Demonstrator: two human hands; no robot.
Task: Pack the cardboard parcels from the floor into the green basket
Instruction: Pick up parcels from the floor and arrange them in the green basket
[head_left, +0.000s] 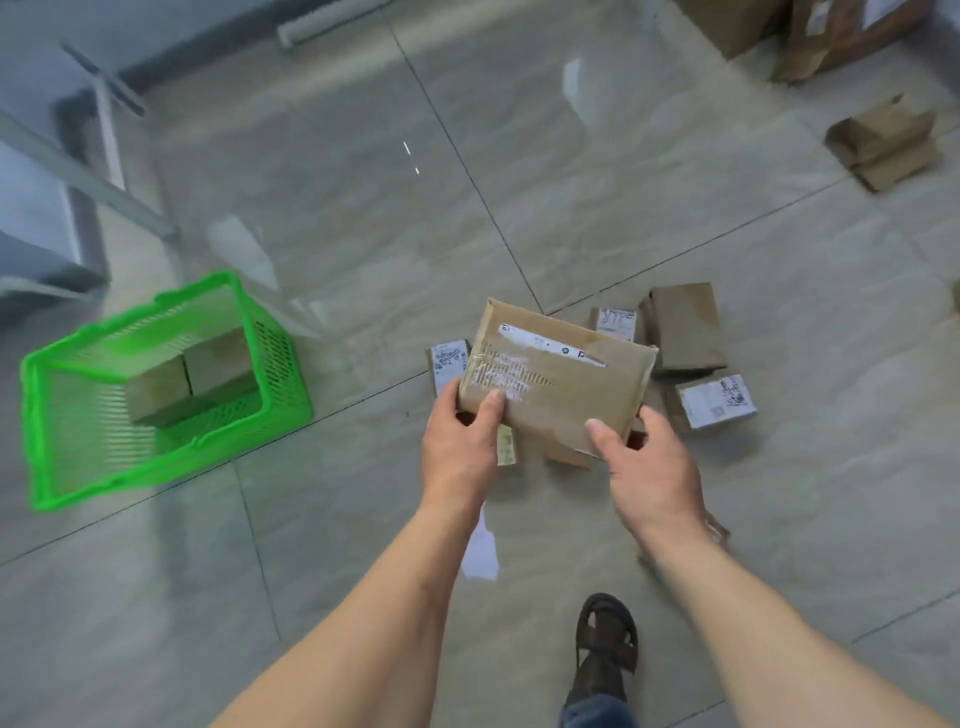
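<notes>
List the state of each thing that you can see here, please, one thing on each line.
Flat parcel: lifted off the floor, held at its near corners.
Left hand: grips the flat parcel, thumb on top.
Right hand: grips the flat parcel, thumb on top.
Green basket: upright on the floor, two boxes inside.
Small parcels: lying on the floor beyond the hands.
Lone parcel: on the floor, far right.

Pale tiled floor (363, 234) with dark grout lines, glossy enough to reflect light. Upper left: grey metal frame (98, 182) with slanting bars, and a white ribbed tube (322, 26) lying by the wall. Below me: my foot in a dark sandal (605, 639), with the blue trouser hem (597, 714) just above the picture's lower edge. A white paper scrap (480, 551) lies flat on the tiles.
</notes>
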